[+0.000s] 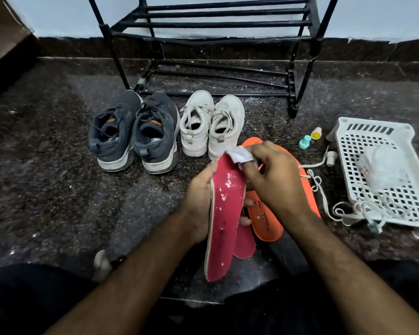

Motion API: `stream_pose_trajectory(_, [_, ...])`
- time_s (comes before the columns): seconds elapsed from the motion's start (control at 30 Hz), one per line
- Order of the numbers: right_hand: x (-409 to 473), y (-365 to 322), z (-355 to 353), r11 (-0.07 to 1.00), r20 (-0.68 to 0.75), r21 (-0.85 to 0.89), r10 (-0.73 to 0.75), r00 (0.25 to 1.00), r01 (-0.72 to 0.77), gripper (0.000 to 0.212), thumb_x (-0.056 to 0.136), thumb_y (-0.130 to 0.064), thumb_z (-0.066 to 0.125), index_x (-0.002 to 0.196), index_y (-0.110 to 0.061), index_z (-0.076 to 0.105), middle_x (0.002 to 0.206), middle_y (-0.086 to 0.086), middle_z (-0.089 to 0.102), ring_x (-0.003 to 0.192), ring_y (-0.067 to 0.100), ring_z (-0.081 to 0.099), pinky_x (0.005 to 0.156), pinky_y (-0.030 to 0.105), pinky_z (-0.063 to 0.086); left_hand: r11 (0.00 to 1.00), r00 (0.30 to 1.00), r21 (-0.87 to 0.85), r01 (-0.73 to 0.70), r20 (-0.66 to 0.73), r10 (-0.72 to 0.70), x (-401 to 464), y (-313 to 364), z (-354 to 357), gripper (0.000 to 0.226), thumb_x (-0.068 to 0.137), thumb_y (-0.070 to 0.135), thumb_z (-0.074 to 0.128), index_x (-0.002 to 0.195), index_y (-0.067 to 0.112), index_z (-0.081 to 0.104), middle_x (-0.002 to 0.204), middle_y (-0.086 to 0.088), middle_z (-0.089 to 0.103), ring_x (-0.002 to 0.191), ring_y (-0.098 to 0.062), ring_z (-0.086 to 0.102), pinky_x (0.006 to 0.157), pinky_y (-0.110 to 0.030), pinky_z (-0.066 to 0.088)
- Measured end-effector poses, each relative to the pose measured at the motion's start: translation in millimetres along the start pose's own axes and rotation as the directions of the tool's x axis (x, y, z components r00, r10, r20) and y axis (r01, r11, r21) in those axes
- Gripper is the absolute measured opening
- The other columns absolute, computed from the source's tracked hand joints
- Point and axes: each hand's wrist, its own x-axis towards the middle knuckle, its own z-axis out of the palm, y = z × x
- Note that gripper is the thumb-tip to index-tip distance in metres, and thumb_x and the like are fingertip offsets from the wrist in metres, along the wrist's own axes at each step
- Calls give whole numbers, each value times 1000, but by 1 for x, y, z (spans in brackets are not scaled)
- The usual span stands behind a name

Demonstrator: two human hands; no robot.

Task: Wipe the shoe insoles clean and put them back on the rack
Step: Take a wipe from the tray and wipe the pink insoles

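Up front, the red insole [224, 209] stands almost on end, its long axis running from the toe near the white shoes [212, 125] down to the heel close to the person's lap, face turned right and flecked with white specks. A second red insole [246, 240] lies just behind it, and two orange insoles [264, 218] rest on the dark speckled floor [58, 177] beyond. The left hand [198, 201] grips the insole's left edge from behind, fingers wrapped round it. The right hand [273, 175] is curled shut on a white wipe [240, 154], pressing it on the toe end. Farther back stands the black rack [215, 27], its shelves bare, with grey shoes [133, 131] before it and a white basket [382, 170] at right
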Motion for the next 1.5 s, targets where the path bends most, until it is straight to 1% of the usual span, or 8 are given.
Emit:
stream_pose_trajectory(0.27, [-6, -5, 9, 998, 274, -20, -59, 960, 67, 7, 87, -10, 66, 89, -12, 73, 82, 2, 59, 80, 12, 53, 77, 36, 44, 1000, 1000, 21, -20, -21, 20, -6, -3, 3, 62, 100, 55, 35, 87, 10, 75, 65, -14, 65, 50, -27, 63, 48, -42, 55])
stream_pose_trajectory(0.43, [1, 1, 3, 994, 52, -85, 78, 996, -73, 7, 89, -18, 63, 94, -16, 68, 85, 1, 57, 81, 21, 57, 76, 38, 45, 998, 999, 49, -40, -14, 41, -5, 1, 3, 66, 101, 56, 30, 104, 4, 70, 78, -18, 67, 56, -30, 67, 48, -41, 56])
stream_pose_trajectory(0.73, [0, -1, 5, 996, 3, -70, 57, 998, -57, 17, 90, -21, 64, 106, -22, 70, 90, -3, 64, 88, 21, 55, 77, 35, 41, 995, 996, 39, -89, -30, 90, -1, -4, -11, 64, 99, 54, 33, 104, 5, 74, 82, -22, 66, 63, -31, 64, 58, -41, 54])
stream_pose_trajectory(0.9, [-9, -10, 12, 973, 220, -160, -128, 967, 165, 17, 83, -12, 67, 99, -18, 69, 90, 1, 67, 86, 26, 56, 76, 38, 46, 994, 992, 10, -110, -69, 110, 2, -9, -12, 57, 100, 51, 36, 95, 11, 76, 74, -15, 62, 59, -30, 60, 56, -41, 54])
stream_pose_trajectory(1.03, [1, 0, 6, 983, 21, -183, 19, 1000, -15, 22, 85, -11, 66, 106, -13, 73, 91, 7, 58, 92, 27, 55, 78, 38, 45, 993, 994, 54, -108, -32, 109, 2, -11, -8, 60, 98, 56, 37, 113, 7, 69, 87, -21, 63, 67, -32, 61, 59, -39, 49])
stream_pose_trajectory(1.2, [-11, -5, 19, 990, 340, -130, -14, 940, 61, 18, 86, -14, 60, 98, -12, 74, 86, -4, 52, 82, 18, 56, 77, 30, 41, 994, 994, 66, -85, -58, 89, 6, -19, -7, 61, 96, 63, 38, 92, 13, 72, 66, -9, 59, 48, -21, 55, 45, -31, 47])
stream_pose_trajectory(1.37, [1, 4, 5, 973, 64, -223, 80, 995, -64, 18, 89, -17, 64, 103, -13, 75, 86, 4, 50, 84, 25, 54, 72, 33, 36, 995, 993, 68, -66, -93, 72, 7, -17, -6, 67, 100, 62, 30, 104, 8, 70, 76, -17, 66, 54, -24, 59, 46, -30, 48])
stream_pose_trajectory(1.5, [-8, -5, 17, 975, 361, -199, -25, 932, 103, 23, 83, -12, 60, 99, -11, 76, 89, 8, 56, 89, 29, 58, 76, 32, 40, 998, 991, 37, -44, -123, 48, 10, -20, -11, 67, 98, 64, 30, 96, 9, 69, 67, -11, 61, 48, -24, 56, 45, -32, 49])
